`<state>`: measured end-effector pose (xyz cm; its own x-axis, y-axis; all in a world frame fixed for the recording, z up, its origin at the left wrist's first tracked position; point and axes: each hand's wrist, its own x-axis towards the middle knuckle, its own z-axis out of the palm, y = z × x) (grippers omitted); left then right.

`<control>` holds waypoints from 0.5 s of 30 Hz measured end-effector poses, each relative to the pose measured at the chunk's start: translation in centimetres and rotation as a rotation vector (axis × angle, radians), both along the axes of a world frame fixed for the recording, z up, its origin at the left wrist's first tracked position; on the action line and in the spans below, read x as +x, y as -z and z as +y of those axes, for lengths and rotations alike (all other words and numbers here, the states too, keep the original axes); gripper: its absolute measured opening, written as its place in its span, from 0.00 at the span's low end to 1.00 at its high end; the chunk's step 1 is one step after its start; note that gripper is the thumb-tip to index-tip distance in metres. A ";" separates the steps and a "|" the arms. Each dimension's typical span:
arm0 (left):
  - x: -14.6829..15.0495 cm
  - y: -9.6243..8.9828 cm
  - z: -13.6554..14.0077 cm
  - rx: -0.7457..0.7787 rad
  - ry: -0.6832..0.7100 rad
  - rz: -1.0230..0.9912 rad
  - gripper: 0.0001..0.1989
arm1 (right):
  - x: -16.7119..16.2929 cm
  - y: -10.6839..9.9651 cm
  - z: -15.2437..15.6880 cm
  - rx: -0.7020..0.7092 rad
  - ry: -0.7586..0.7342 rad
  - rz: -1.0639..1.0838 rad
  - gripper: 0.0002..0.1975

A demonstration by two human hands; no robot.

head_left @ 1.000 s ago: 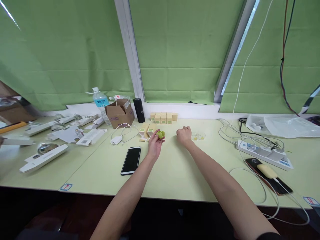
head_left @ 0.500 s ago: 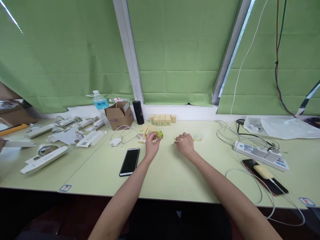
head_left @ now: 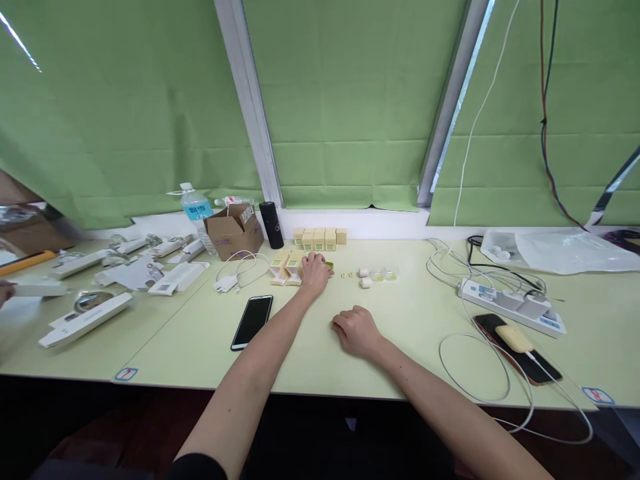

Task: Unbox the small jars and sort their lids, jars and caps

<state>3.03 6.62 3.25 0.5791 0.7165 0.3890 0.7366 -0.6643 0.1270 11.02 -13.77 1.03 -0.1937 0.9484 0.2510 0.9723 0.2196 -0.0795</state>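
My left hand [head_left: 315, 272] has its fingers curled over a small green object [head_left: 329, 265], mostly hidden behind them. Just left of it stand two small cream boxes with green labels, a left box [head_left: 279, 268] and a right box [head_left: 293, 269]. My right hand [head_left: 357, 331] rests on the table nearer to me, fingers curled in, with nothing visible in them. Beyond it lie two tiny yellow pieces [head_left: 351, 274], two short white cylinders [head_left: 366, 283] and two clear round cups [head_left: 391, 274] with yellow inside.
Several cream boxes [head_left: 320, 240] line the back. A phone [head_left: 253, 323], white charger [head_left: 226, 283], cardboard box [head_left: 234, 233] and black cylinder [head_left: 271, 225] are left. A power strip [head_left: 510, 307] and cables stand right. Another person's hand [head_left: 6, 292] shows at far left.
My right hand has drawn back toward me, leaving the yellow pieces and white cylinders uncovered. My left hand has shifted right with the green object, and the two opened boxes show more fully.
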 end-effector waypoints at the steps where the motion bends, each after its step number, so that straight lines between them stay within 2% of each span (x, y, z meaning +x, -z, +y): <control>1: 0.2 0.2 0.1 -0.007 -0.014 0.021 0.10 | 0.0 0.0 0.0 -0.005 -0.001 0.000 0.11; 9: 0.3 0.8 0.2 -0.044 -0.036 0.077 0.10 | 0.0 0.0 0.0 -0.027 0.002 0.002 0.10; 15: -1.0 -0.1 0.3 -0.007 -0.033 -0.167 0.09 | 0.0 -0.1 0.0 -0.014 0.012 0.007 0.10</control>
